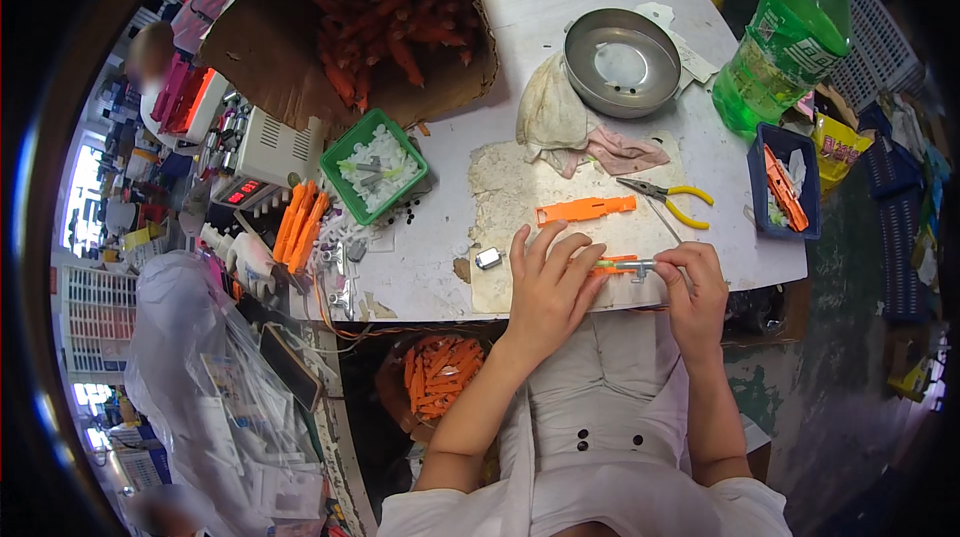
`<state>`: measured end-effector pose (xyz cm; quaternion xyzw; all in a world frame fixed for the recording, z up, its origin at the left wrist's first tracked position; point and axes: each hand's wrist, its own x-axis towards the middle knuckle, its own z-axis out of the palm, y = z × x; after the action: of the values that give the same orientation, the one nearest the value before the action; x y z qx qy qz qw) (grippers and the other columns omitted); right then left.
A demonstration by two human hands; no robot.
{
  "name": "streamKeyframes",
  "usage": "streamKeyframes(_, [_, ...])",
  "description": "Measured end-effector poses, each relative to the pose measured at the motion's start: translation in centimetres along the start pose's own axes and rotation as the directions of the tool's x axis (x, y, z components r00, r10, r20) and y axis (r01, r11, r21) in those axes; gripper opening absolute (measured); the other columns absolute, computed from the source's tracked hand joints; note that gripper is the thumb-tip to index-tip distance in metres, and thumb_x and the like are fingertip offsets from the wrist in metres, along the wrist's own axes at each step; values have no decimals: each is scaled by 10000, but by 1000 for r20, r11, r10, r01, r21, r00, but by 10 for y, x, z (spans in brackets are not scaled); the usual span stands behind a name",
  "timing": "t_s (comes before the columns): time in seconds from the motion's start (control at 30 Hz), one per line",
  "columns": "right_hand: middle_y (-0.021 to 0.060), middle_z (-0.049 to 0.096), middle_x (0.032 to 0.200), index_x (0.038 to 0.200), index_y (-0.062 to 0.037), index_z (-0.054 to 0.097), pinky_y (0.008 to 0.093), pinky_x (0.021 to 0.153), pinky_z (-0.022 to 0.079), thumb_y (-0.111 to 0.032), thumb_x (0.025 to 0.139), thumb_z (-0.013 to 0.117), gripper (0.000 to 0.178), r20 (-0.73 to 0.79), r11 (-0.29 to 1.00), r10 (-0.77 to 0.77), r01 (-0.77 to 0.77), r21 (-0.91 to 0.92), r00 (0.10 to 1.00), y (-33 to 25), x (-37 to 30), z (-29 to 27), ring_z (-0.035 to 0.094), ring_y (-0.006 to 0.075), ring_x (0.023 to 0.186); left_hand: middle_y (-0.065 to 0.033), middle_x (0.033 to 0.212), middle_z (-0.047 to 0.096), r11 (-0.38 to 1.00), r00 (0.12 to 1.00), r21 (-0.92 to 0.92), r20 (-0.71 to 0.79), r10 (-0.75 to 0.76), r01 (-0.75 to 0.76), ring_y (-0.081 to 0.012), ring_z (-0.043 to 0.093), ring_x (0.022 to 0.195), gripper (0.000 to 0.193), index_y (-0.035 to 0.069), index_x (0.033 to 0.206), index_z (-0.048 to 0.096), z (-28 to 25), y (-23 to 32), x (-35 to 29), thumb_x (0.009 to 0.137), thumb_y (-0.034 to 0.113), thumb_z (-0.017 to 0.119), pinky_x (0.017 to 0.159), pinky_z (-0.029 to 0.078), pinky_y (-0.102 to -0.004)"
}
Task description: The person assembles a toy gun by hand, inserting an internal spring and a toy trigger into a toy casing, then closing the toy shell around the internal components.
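At the table's near edge my left hand [552, 287] rests its fingertips on a narrow orange plastic part [612, 262], steadying it; the palm side is hidden. My right hand [693, 287] pinches the end of a small grey tubular piece [637, 266] lying against that part. Just beyond the fingers lies a flat orange plastic shell [585, 210]. Left of my left hand sits a small silver motor [488, 258]. Pliers with yellow handles [690, 207] lie beyond my right hand, near a thin rod.
A green tray of small white parts [420, 175] stands left, below a cardboard box [270, 57] of orange pieces. A metal bowl [655, 89], rags [550, 117], a green bottle [775, 57] and a blue bin [812, 187] occupy the back and right. More orange parts [440, 377] sit underneath.
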<state>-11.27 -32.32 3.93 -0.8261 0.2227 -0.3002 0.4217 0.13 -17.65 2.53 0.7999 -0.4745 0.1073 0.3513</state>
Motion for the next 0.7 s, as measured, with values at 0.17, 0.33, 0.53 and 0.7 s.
streamKeyframes(0.17, [77, 589, 888, 911, -1, 635, 271, 742, 461, -46, 803, 679, 125, 119, 939, 162, -190, 286, 980, -6, -11, -9, 567, 163, 867, 2, 976, 612, 994, 999, -103, -13, 42, -43, -274, 484, 1129, 214, 124, 924, 660, -16, 11, 1, 719, 119, 720, 1048, 223, -506])
streamKeyframes(0.33, [58, 575, 943, 967, 3, 613, 251, 780, 460, -27, 803, 688, 182, 276, 805, 195, -315, 503, 941, -14, -22, -17, 554, 121, 917, 27, 931, 626, 995, 997, -65, -6, 80, -80, -256, 499, 1109, 223, 142, 894, 670, -30, 25, -4, 682, 107, 732, 1050, 225, -498])
streamKeyframes(0.53, [62, 561, 939, 940, 15, 601, 237, 793, 460, 9, 806, 675, 154, 256, 714, 196, -316, 625, 947, -10, -26, -35, 547, 112, 903, 34, 890, 635, 996, 995, 12, -47, 90, -89, -241, 519, 1070, 190, 149, 837, 683, -48, 28, -10, 659, 138, 749, 1058, 231, -487])
streamKeyframes(0.7, [75, 562, 941, 924, 29, 596, 248, 785, 478, 26, 811, 662, 130, 243, 660, 206, -318, 681, 948, -20, -29, -41, 555, 122, 867, 43, 884, 637, 996, 994, 6, -70, 89, -89, -237, 515, 1071, 188, 154, 843, 696, -53, 33, -12, 663, 143, 750, 1061, 238, -484])
